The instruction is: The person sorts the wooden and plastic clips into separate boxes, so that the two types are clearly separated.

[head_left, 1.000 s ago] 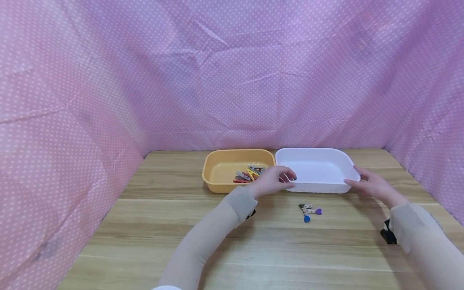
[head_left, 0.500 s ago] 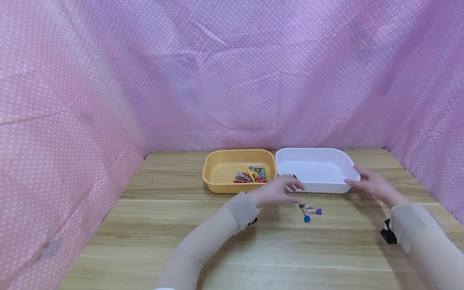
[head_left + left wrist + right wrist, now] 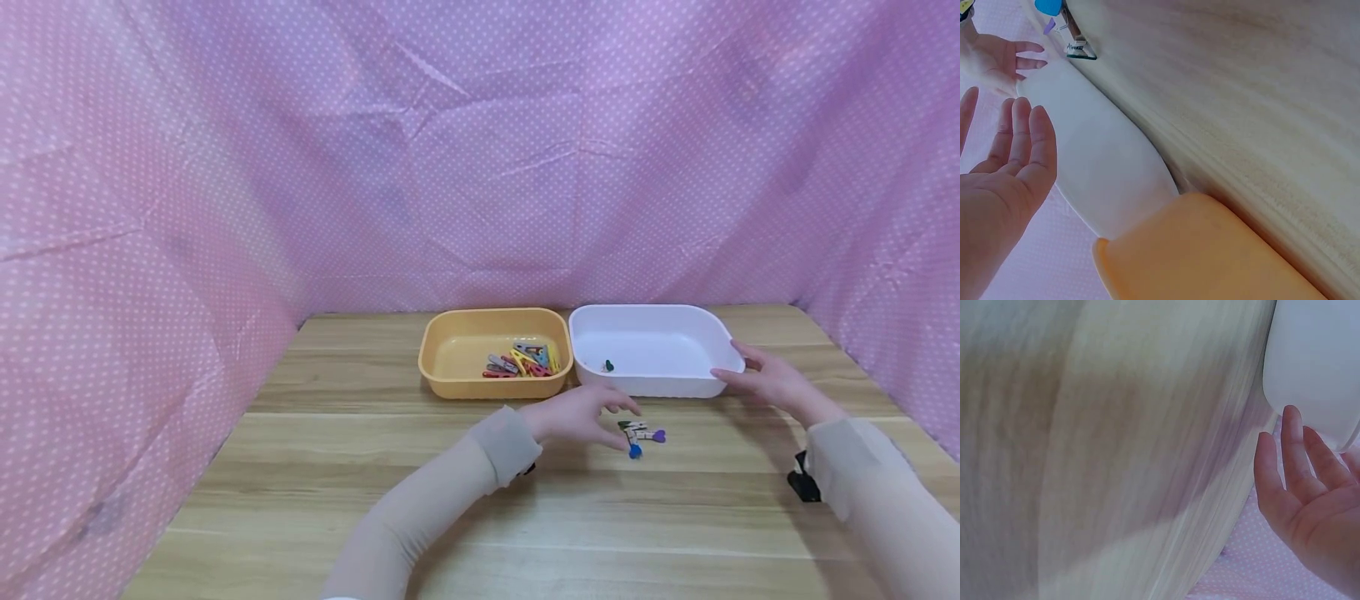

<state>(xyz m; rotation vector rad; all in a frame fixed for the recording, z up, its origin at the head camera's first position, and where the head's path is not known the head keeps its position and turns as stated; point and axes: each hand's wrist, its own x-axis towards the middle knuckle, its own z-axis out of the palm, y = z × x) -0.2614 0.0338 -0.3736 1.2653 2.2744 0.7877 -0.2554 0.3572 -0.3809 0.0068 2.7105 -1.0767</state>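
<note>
My left hand (image 3: 581, 417), fingers spread, hovers at the left of a small group of wooden clothespins (image 3: 641, 436) with coloured ends on the table. A blue heart end (image 3: 635, 451) and a purple heart end (image 3: 659, 436) show there. Nothing is between its fingers. In the left wrist view the same hand (image 3: 1013, 162) appears with fingers extended beside the white bin (image 3: 1104, 144). My right hand (image 3: 772, 383) touches the right corner of that bin; the right wrist view shows its fingers (image 3: 1294, 450) fairly straight against the wall. Inside the bin lies a clothespin with a green end (image 3: 608, 366).
Left of the white bin, side by side with it, stands a yellow bin (image 3: 457, 387) holding several plastic clothespins (image 3: 525, 361) in red, yellow, blue and grey. Both stand near the back of the wooden table (image 3: 337, 467), before a pink dotted cloth (image 3: 480, 167).
My left hand has come back from the white bin's near-left rim to the wooden clothespins. A green-ended clothespin now shows in that bin. My right hand stays at the corner.
</note>
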